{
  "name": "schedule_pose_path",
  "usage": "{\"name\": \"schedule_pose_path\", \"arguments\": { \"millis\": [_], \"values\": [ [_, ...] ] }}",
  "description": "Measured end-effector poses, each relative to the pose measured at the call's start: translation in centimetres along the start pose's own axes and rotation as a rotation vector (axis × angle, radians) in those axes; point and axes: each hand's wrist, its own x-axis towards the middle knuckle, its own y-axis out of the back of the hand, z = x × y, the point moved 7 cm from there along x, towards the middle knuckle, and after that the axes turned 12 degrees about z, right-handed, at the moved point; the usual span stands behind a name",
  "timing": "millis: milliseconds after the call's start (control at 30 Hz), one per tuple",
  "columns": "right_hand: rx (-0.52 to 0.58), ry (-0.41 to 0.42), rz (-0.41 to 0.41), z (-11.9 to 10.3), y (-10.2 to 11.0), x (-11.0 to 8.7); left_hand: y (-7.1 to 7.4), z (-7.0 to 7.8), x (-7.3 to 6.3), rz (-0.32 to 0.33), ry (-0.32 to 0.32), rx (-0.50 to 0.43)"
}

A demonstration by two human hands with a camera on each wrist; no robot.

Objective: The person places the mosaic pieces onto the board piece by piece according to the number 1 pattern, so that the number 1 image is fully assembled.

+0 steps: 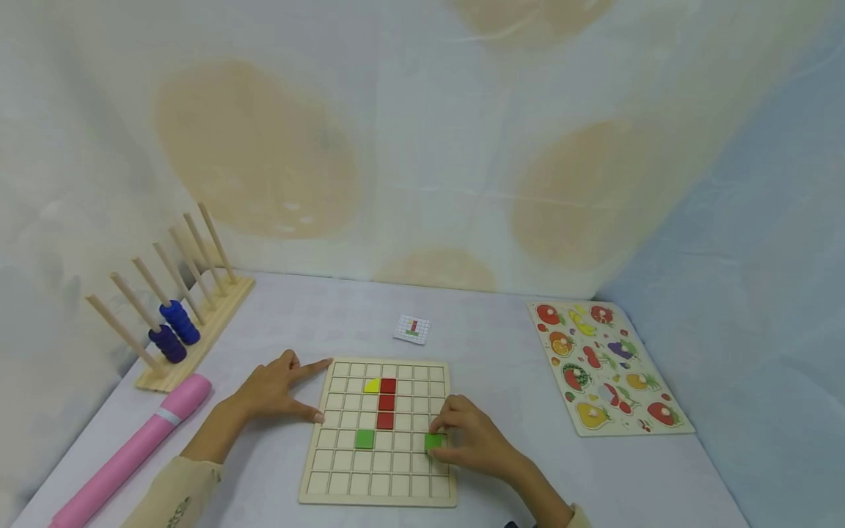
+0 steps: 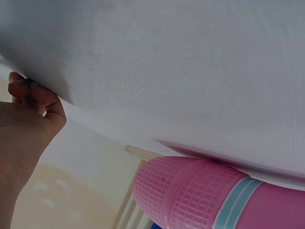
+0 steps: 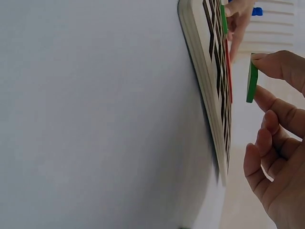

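A wooden grid board (image 1: 377,500) lies flat on the table, with a green tile (image 1: 364,439), a column of red tiles (image 1: 386,402) and a yellow rounded piece (image 1: 372,386) in its cells. My right hand (image 1: 475,438) pinches another green tile (image 3: 252,81) by its edges between thumb and forefinger. In the right wrist view this tile is held up, apart from the board. At the board's left edge, my left hand (image 1: 273,389) spreads its thumb and forefinger, touching the rim near the upper corner and lower down. The left wrist view shows its other fingers bent.
Behind the board lies a small printed pattern card (image 1: 412,329). A wooden peg rack (image 1: 198,345) with blue and purple rings stands at the left, near a pink cylinder (image 1: 132,456). A fruit puzzle board (image 1: 610,369) lies at the right. Cloth walls surround the table.
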Motion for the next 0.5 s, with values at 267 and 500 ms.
{"name": "schedule_pose_path", "arguments": {
  "millis": [267, 500],
  "values": [
    [-0.008, 0.023, -0.037, -1.2, -1.8, 1.2, -0.1, -0.1, 0.1, 0.001, -0.005, 0.002],
    [-0.034, 0.077, -0.064, -2.0, -3.1, 2.1, -0.1, -0.2, 0.1, 0.001, -0.005, -0.002]
  ]
}}
